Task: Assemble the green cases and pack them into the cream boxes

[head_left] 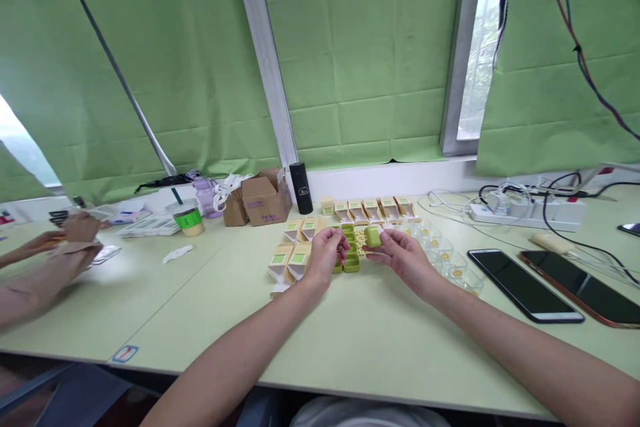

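Observation:
My right hand grips a small olive-green case with rounded edges between thumb and fingers, above the table. My left hand is close by on the left, its fingers curled together; whether anything is in them I cannot make out. Below and between the hands stand rows of small green cases, partly hidden by my left hand. Small open cardboard boxes with green labels stand to the left, and more such boxes line up behind. Clear plastic containers with yellow stickers sit right of my right hand, partly hidden.
Two phones lie at right, before a white power strip with tangled cables. A black bottle, a brown carton and a drink cup stand along the back left. Another person's hands work at far left.

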`<state>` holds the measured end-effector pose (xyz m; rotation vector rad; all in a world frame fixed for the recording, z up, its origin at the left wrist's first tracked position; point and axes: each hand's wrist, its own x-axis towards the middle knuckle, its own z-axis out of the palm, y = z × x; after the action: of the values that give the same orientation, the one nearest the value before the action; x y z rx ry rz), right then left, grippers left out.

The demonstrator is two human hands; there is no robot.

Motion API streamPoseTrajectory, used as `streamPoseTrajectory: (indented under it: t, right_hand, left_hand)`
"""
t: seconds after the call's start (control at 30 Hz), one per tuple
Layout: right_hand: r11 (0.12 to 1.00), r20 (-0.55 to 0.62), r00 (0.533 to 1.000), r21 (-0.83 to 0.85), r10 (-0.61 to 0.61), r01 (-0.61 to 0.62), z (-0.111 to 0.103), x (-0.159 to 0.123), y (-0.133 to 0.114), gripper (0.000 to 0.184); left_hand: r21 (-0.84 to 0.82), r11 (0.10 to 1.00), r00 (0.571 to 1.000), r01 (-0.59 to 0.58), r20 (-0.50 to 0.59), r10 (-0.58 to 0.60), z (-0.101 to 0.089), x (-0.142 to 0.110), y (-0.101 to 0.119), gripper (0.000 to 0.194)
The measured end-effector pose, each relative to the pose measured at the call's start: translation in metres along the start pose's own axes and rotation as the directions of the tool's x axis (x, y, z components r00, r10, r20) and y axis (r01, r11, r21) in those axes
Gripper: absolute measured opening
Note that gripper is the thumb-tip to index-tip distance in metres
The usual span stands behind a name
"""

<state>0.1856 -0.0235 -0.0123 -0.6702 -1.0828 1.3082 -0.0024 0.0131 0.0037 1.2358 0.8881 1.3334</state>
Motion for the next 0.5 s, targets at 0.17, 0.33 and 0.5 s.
streamPoseTrajectory:
  t: [0.17, 0.33, 0.5]
  right_hand:
    - [0.997, -0.011, 0.998, 0.054, 0.057, -0.057, 0.0003, -0.0006, 0.0017, 0.045]
    - [0.996, -0.01, 0.998, 0.058, 0.064, -0.063, -0.0011, -0.0006, 0.0062, 0.044]
    - [0.999, 0.022, 0.999, 0.028, 0.031, -0.032, -0.0012, -0.0008, 0.0063, 0.046]
  left_hand:
    - [0.019, 0.998, 0.998, -0.06, -0.004, 0.06, 0.0015, -0.0021, 0.0023, 0.037]
    - [0.052, 0.992, 0.994, -0.112, 0.005, 0.112, 0.0033, -0.005, 0.0026, 0.034]
    - [0.108, 0.976, 0.982, -0.188, 0.029, 0.185, 0.0055, -0.0073, 0.0009, 0.028]
